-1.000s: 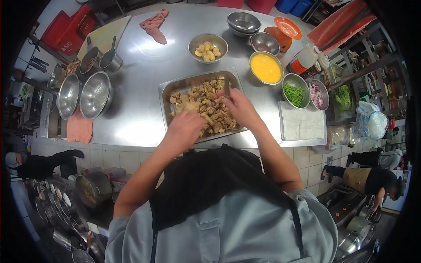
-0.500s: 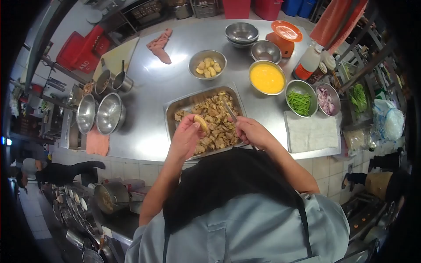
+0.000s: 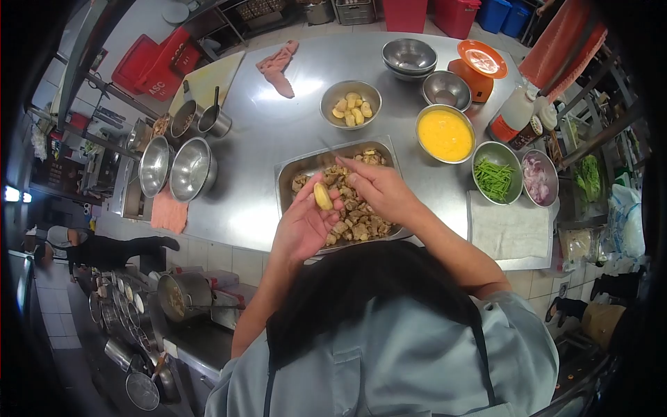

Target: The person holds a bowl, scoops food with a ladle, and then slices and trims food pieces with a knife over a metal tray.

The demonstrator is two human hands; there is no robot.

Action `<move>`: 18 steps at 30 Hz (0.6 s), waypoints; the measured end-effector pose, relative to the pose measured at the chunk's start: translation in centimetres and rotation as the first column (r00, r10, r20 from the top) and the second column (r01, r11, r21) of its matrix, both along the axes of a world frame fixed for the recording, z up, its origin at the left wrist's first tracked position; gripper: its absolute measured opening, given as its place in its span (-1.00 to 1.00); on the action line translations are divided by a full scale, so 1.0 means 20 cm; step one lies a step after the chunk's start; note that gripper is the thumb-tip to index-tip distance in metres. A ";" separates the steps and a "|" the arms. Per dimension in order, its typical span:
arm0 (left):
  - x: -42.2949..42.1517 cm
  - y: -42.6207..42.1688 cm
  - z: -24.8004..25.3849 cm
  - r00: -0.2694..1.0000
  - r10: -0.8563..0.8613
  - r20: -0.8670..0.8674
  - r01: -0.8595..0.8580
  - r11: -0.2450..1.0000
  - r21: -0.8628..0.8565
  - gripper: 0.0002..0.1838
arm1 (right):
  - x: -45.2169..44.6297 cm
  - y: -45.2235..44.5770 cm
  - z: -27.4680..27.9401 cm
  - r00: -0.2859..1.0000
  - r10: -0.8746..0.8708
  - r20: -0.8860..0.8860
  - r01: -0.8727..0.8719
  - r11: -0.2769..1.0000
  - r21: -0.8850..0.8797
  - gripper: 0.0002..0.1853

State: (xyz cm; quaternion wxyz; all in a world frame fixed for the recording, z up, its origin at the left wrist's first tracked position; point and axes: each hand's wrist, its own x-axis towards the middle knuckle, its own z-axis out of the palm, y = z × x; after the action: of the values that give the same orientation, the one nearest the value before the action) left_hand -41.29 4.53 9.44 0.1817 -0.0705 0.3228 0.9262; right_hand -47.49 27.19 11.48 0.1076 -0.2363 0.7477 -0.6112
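Left hand: the left hand (image 3: 304,226) is palm up below the tray's near-left part, its fingers (image 3: 335,201) partly curled, with a small gap around what they hold.
Held piece: a smooth, pale-yellow, oblong piece of food (image 3: 323,196) lies against the left fingers, upright and slightly tilted.
Right hand: the right hand (image 3: 382,187) is back up, its fingers bent closed around a thin blade (image 3: 328,147), blurred, which points away from them to the upper left; its handle is hidden by the hand.
Between the hands: the yellow piece is just left of the right fingers, apart from them.
Under the fingers: a rectangular stainless-steel tray (image 3: 286,172) of brown, irregular cooked-looking chunks (image 3: 359,226).
Beyond the fingers: a round steel bowl (image 3: 333,119) of peeled yellow pieces (image 3: 353,110).
Right of the fingers, farther out: a steel bowl of bright yellow liquid (image 3: 445,135), then bowls of cut green stalks (image 3: 494,181) and sliced purple-white pieces (image 3: 537,179).
Nearer, right of the right fingers: a folded off-white cloth (image 3: 511,226).
Left of the fingers, well apart: two empty steel bowls (image 3: 191,170) on the shiny metal bench (image 3: 240,187).
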 end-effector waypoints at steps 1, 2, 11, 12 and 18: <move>0.00 0.01 0.02 0.999 0.010 0.034 -0.010 1.000 -0.006 -0.45 | 0.02 0.00 -0.02 1.000 0.001 0.026 0.000 1.000 -0.009 -0.54; 0.00 0.01 0.02 0.998 0.021 0.067 -0.020 1.000 -0.012 -0.43 | 0.03 0.00 -0.03 0.988 0.034 0.148 -0.031 0.999 -0.022 -0.54; 0.03 -0.02 -0.06 1.000 0.005 -0.007 -0.006 0.999 -0.037 -0.41 | 0.23 -0.03 -0.07 0.996 0.045 0.079 -0.049 0.998 0.044 -0.50; 0.03 -0.02 -0.05 1.000 -0.004 -0.001 0.004 0.999 -0.038 -0.40 | 0.25 -0.03 -0.03 0.987 0.062 0.146 -0.078 0.991 0.107 -0.49; 0.04 0.00 -0.04 0.999 -0.023 -0.041 0.018 0.994 -0.108 -0.37 | 0.30 -0.03 0.03 0.997 0.051 0.061 -0.062 0.980 0.188 -0.55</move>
State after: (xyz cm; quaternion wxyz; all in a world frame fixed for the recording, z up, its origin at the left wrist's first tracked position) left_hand -40.59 4.62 8.58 0.1801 -0.0572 0.3765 0.9069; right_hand -41.55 26.64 12.17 0.1678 -0.2289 0.7924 -0.5400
